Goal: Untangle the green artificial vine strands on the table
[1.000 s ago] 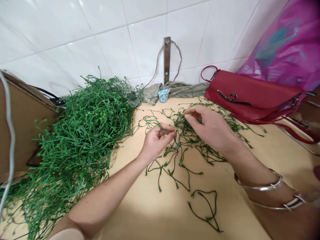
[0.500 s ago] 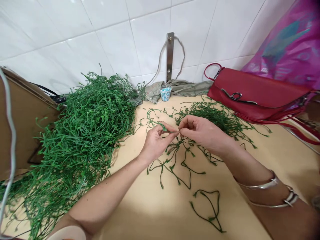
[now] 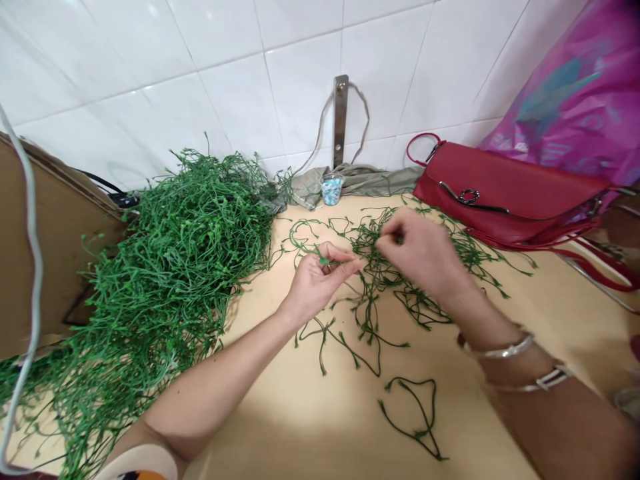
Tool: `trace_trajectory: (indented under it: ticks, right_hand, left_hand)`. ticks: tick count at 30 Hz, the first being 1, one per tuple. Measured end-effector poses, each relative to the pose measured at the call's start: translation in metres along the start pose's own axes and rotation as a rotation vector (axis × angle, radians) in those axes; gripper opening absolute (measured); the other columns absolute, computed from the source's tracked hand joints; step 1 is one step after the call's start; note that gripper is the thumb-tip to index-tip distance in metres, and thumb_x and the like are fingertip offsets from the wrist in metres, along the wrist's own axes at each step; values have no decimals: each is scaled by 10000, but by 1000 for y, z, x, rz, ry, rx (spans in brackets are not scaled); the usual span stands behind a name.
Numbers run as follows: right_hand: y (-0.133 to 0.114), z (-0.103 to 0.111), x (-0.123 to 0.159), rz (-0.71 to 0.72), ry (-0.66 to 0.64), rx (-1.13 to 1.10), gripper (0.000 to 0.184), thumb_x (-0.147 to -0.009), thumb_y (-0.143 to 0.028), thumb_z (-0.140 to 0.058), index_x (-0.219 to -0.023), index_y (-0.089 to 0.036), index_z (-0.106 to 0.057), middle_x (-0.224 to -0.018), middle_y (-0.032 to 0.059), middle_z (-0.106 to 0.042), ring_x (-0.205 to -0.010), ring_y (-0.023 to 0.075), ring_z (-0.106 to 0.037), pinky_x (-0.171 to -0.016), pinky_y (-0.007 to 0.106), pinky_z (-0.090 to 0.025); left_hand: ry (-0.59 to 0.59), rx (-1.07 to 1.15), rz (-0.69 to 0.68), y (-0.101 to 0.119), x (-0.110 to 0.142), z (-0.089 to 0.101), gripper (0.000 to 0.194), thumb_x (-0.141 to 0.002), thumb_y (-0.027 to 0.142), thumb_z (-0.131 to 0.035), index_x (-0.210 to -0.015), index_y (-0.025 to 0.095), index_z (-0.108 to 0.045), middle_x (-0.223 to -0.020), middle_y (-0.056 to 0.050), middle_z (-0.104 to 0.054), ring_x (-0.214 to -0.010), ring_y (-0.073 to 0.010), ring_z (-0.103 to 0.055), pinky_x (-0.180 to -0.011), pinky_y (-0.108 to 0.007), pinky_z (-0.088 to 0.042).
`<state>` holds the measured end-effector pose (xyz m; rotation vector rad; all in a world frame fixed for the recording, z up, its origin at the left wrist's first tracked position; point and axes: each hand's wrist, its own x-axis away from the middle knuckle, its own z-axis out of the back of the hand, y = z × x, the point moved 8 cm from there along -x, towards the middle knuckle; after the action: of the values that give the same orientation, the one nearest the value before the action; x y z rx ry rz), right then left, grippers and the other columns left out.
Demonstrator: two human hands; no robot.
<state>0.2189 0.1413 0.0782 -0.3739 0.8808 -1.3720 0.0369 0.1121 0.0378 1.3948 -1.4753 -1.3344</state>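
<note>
Tangled green plastic vine strands lie on a beige tabletop beside a heaped vine pile, your left hand pinching one stem, apart from your right hand, whose fingertips sink into the strands, their grip hidden.

Loose vine strands lying between vine heap and handbag.
Heap spreading left across tabletop; handbag lying right, near tiled wall; cup standing behind strands.

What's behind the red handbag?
A magenta plastic bag stands behind the red handbag, against the white tiled wall. The handbag hides its lower part, so its base cannot be seen.
</note>
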Motion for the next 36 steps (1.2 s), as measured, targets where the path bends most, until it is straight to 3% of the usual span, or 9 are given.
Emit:
trace_trajectory:
  ticks: [3, 7, 10, 14, 17, 21, 26, 30, 36]
  right_hand:
    - [35, 32, -11, -177, 173, -35, 113, -693, -172, -641, -703, -237, -549, -663, 20, -626, -596, 171, -523, -596, 332, -412]
    - [6, 42, -10, 61, 233, 58, 178, -809, -256, -623, -980, -211, -647, -1048, 127, -738, -969, 293, -677, -898, 447, -493]
    - [-23, 17, 1, 160, -16, 44, 218, -884, -355, -589, -1022, -227, -697, -1088, 100, -755, -1007, 300, -684, -937, 450, -494]
    - [-28, -25, 20, 89, -448, -101, 208, -826, -432, -668, -888, -247, -740, -964, 39, -783, -882, 245, -703, -791, 353, -531]
    - [-21, -41, 25, 41, -570, -173, 138, -789, -366, -673, -780, -236, -719, -810, 18, -763, -741, 205, -679, -681, 319, -518]
    - [-19, -47, 23, -17, -544, -306, 154, -788, -372, -672, -766, -223, -702, -743, 14, -732, -688, 178, -643, -653, 306, -501]
    - [-20, -48, 22, -80, -527, -415, 166, -762, -378, -681, -791, -214, -686, -754, 24, -722, -703, 176, -643, -665, 306, -505]
    - [-19, -46, 22, -12, -562, -290, 76, -734, -284, -630, -768, -220, -654, -783, 9, -722, -741, 178, -652, -700, 298, -507]
    - [-25, -34, 20, 110, -468, -97, 73, -718, -200, -581, -740, -221, -647, -749, -26, -696, -714, 152, -608, -673, 264, -456]
  left_hand:
    - [-49, 4, -10, 10, 4, -2, 292, -754, 358, -851, -768, 169, -629, -902, -20, -706, -808, -120, -680, -812, -280, -533]
    - [39, -7, 42, 0, -3, 7, 343, -706, 396, -877, -777, 173, -627, -742, 15, -673, -725, -111, -648, -756, -264, -518]
    - [96, -43, 82, -11, -7, 13, 336, -704, 399, -875, -803, 167, -653, -719, 14, -673, -701, -109, -635, -725, -254, -506]
    - [118, -24, 60, -12, -9, 18, 341, -687, 393, -887, -791, 161, -659, -738, 10, -680, -705, -108, -639, -742, -254, -514]
    - [178, 40, 48, -13, -9, 24, 376, -663, 399, -904, -827, 166, -659, -789, 8, -691, -746, -110, -652, -792, -257, -516]
    - [120, 64, 134, -27, -9, 21, 415, -721, 463, -861, -961, 168, -695, -929, -20, -707, -843, -119, -651, -858, -260, -503]
    - [-69, 64, 228, -39, -6, 7, 417, -745, 521, -822, -825, 142, -668, -797, -1, -650, -729, -104, -629, -766, -251, -522]
    - [-41, 63, 237, -36, -5, 7, 462, -711, 544, -838, -802, 143, -626, -779, 15, -624, -688, -93, -634, -749, -246, -527]
    - [-95, 198, 304, -39, -1, -4, 414, -732, 492, -842, -788, 151, -615, -788, 4, -613, -736, -104, -606, -749, -239, -490]
